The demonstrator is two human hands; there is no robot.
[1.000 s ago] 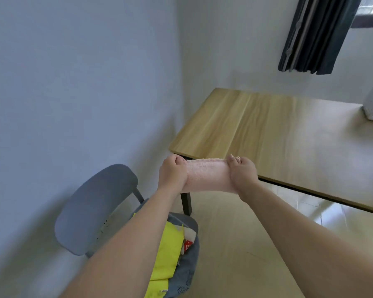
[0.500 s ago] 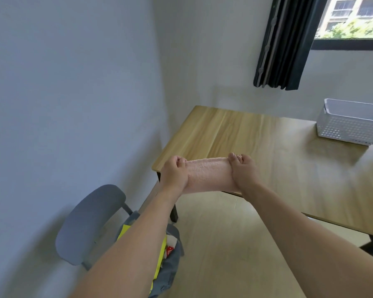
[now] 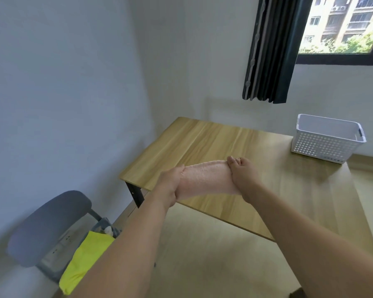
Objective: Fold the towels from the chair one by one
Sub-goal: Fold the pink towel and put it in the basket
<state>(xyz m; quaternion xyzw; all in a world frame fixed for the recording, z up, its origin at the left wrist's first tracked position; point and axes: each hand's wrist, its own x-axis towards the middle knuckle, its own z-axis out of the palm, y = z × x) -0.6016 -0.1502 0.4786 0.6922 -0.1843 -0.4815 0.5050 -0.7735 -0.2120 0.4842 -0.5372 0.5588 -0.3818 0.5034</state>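
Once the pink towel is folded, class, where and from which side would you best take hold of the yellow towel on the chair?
Probably the yellow towel at its upper corner near the backrest, coming from above: it lies draped over the grey chair seat, its lower end hanging off the front, the left forearm hiding its right side. Both hands grip the pink towel.

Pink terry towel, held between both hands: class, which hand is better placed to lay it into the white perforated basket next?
Probably the right hand: it grips the pink terry towel at the end nearer the white perforated basket; the left hand is farther away.
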